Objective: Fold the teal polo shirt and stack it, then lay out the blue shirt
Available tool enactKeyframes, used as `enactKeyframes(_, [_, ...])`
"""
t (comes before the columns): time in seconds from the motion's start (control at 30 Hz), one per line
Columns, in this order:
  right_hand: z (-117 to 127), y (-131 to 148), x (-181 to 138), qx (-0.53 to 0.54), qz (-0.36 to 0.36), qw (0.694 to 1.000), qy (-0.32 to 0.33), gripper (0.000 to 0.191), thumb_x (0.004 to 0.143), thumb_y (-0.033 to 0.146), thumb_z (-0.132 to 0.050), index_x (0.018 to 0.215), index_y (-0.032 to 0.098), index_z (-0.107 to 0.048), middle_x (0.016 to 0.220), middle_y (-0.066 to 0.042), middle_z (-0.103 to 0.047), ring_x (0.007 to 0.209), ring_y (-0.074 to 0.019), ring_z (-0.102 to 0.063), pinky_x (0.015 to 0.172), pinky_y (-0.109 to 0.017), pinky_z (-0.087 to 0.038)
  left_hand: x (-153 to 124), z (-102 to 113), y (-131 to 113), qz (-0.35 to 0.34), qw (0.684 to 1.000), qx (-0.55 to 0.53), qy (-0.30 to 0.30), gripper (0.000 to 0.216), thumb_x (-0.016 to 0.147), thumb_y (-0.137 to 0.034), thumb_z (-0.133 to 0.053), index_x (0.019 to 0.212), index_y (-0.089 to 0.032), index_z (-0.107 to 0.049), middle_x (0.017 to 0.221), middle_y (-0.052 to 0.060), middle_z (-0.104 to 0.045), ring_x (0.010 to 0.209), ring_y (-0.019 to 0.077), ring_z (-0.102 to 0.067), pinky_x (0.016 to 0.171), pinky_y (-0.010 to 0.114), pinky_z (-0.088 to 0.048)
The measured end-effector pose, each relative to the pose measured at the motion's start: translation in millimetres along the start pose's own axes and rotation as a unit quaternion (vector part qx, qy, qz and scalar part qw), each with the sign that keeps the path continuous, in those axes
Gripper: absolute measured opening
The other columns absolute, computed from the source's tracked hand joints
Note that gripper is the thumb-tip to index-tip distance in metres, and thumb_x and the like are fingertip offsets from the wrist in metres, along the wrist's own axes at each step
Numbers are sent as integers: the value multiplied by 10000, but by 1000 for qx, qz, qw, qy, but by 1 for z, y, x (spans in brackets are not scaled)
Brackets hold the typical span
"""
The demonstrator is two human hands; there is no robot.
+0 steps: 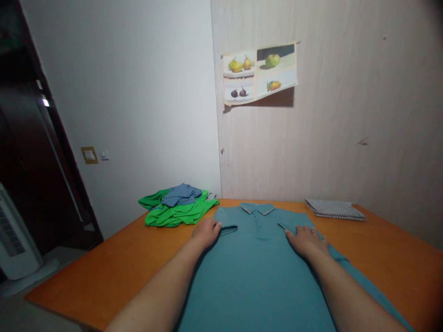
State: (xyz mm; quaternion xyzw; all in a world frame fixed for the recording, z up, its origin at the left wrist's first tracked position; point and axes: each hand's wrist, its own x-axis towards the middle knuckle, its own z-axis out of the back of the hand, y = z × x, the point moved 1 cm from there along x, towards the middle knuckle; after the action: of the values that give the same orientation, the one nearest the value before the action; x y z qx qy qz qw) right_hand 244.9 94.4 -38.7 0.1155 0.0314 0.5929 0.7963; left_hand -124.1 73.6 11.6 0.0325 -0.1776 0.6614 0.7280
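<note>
A teal polo shirt lies spread front up, its buttoned collar at the far end and its body running toward me. Both short sleeves are turned inward over the chest. At the shirt's left side, my left hand is closed on the edge by the folded sleeve; part of its grip is hidden. My right hand rests palm down on the other folded sleeve, fingers stretched out and the thumb by the sleeve opening. Some teal fabric extends beyond my right forearm.
The shirt lies on an orange table. A loose pile of green clothes with a blue-grey garment on top sits at the back left. A folded striped cloth lies at the back right. Behind stands a wall with a fruit poster.
</note>
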Motion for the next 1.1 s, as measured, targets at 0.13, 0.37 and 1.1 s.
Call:
enactKeyframes(0.13, [0, 0, -1, 1, 4, 1000, -4, 753, 925, 622, -266, 1459, 131, -469, 1556, -201, -384, 1460, -401, -261, 1123, -659, -189, 1, -2, -9, -13, 1000, -15, 11, 418, 1013, -421, -345, 1112, -216, -695, 1147, 104, -700, 1102, 248, -626, 937, 349, -449])
enactKeyframes(0.37, [0, 0, -1, -2, 1, 1000, -5, 758, 923, 618, -251, 1473, 138, -455, 1572, -177, -371, 1465, -390, -258, 1132, -642, -192, -21, -14, -26, -61, 990, -26, 124, 715, 892, -730, -418, 1493, -343, -428, 1595, 67, -368, 1489, 336, -256, 1183, 576, -173])
enactKeyframes(1.1, [-3, -3, 2, -27, 5, 1000, -1, 790, 907, 635, -231, 1479, 138, -454, 1577, -168, -369, 1466, -385, -265, 1129, -639, -214, -28, -5, -33, -7, 998, 2, 60, 562, 959, -630, -349, 1292, -253, -600, 1411, 127, -559, 1331, 336, -468, 1087, 569, -345])
